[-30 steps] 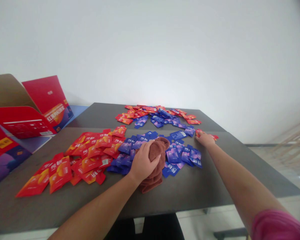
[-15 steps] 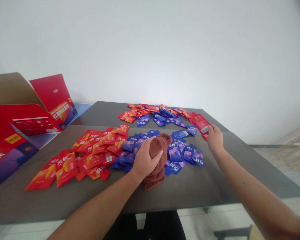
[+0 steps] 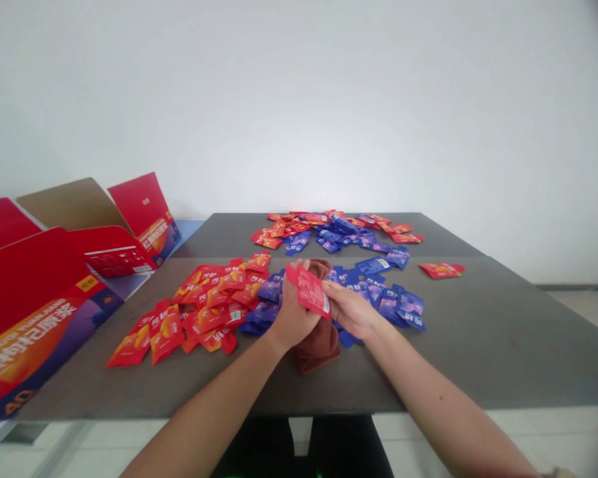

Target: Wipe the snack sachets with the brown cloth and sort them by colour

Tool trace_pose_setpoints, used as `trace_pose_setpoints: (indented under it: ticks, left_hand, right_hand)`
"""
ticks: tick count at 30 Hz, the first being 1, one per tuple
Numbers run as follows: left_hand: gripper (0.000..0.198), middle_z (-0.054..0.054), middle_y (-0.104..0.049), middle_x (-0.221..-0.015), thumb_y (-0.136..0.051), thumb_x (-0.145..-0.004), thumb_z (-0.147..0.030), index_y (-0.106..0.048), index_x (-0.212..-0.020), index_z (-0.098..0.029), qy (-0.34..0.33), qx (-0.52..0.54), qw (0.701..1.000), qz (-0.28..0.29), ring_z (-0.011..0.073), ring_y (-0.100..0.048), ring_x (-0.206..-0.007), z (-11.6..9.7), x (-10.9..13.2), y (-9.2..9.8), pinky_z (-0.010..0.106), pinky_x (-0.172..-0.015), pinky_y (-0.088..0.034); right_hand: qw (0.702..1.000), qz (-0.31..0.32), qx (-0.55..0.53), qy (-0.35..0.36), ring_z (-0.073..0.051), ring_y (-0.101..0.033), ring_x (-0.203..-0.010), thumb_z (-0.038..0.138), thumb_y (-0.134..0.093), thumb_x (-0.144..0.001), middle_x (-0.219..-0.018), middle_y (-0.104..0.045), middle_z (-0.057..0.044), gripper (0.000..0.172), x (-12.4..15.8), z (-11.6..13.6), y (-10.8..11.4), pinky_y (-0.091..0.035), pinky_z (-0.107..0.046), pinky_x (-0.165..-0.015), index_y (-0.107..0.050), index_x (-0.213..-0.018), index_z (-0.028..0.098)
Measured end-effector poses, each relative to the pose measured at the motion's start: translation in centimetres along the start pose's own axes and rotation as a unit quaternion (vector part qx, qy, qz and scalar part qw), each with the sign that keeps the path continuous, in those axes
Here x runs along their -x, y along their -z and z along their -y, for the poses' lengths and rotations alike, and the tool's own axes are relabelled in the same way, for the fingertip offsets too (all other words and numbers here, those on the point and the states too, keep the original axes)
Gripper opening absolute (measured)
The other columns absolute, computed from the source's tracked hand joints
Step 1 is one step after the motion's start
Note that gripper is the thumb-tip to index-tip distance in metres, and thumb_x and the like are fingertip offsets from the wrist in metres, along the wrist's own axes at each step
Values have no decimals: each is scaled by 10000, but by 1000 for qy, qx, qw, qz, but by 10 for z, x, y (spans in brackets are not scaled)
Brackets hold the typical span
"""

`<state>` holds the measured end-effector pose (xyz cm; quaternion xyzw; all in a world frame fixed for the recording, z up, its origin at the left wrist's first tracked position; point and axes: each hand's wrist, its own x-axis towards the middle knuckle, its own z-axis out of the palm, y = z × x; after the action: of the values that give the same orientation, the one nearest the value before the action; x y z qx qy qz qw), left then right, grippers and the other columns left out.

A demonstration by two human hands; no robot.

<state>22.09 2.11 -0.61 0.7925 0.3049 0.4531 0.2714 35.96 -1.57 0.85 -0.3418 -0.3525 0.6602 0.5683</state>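
Note:
My left hand [image 3: 290,312] is closed round a bunched brown cloth [image 3: 319,342] in the middle of the dark table [image 3: 478,345]. Pressed against the cloth and that hand is a red sachet [image 3: 309,291], which my right hand [image 3: 351,307] pinches. Red and orange sachets [image 3: 199,305] are spread to the left of my hands. Blue sachets [image 3: 389,299] lie to their right and behind them. One red sachet [image 3: 440,269] lies alone at the right.
A mixed pile of red and blue sachets [image 3: 333,230] covers the far part of the table. Open red cartons [image 3: 34,312] with cardboard flaps stand at the left on a blue surface. A white wall rises behind.
My right hand picked a red sachet from the far right and carried it left to the cloth in my left hand. The view swung to the left.

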Motion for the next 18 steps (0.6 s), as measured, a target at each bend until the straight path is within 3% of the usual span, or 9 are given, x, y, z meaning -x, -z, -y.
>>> trace_pose_setpoints:
  ticks: [3,4,7,10,15,18]
  left_hand:
    - [551,120,-492,-1370,-603,-812,-314,-453,-1332,-208,36,94,992,73,278,-391,-1340,-2,9,10,493,-1129,-291]
    - [510,110,-527,-1338,-585,-833,-337,-474,-1314,-212,59,135,987,65,262,-435,-1307,-4,12,13,468,-1116,-325]
    - [381,89,-618,-1221,-501,-895,-412,-559,-1211,-207,122,224,967,-27,236,-542,-1196,-10,19,15,427,-1062,-406]
    - [365,74,-678,-1087,-462,-910,-476,-629,-1066,-191,167,277,942,-90,231,-613,-1083,-11,18,16,403,-966,-489]
    - [375,56,-703,-1039,-525,-877,-487,-638,-1056,-177,208,407,882,-113,241,-625,-1088,-12,16,17,418,-948,-510]
    - [325,54,-704,-1059,-572,-858,-446,-659,-1036,-189,225,419,872,-118,253,-610,-1124,-16,19,16,424,-970,-504]
  right_hand:
    - [998,-50,-13,21,-196,-653,-815,399,-745,-714,-802,-706,4,270,-1,-8,3,-489,-323,-756,-655,-895,219]
    - [997,-64,-12,35,-198,-650,-806,412,-739,-719,-795,-705,7,271,1,-11,2,-487,-327,-751,-659,-898,225]
    - [993,-89,17,81,-203,-633,-805,441,-716,-740,-799,-700,6,255,10,-18,-3,-475,-342,-768,-673,-884,235]
    - [981,-123,84,126,-191,-599,-846,427,-723,-741,-865,-683,13,211,19,-19,-9,-446,-328,-817,-680,-854,254]
    - [982,-114,72,131,-166,-568,-800,389,-758,-709,-831,-630,38,223,27,-18,-13,-445,-290,-754,-624,-847,276]
    - [989,-109,2,104,-157,-559,-707,419,-705,-759,-760,-595,49,222,26,-19,-13,-455,-286,-676,-544,-806,273]
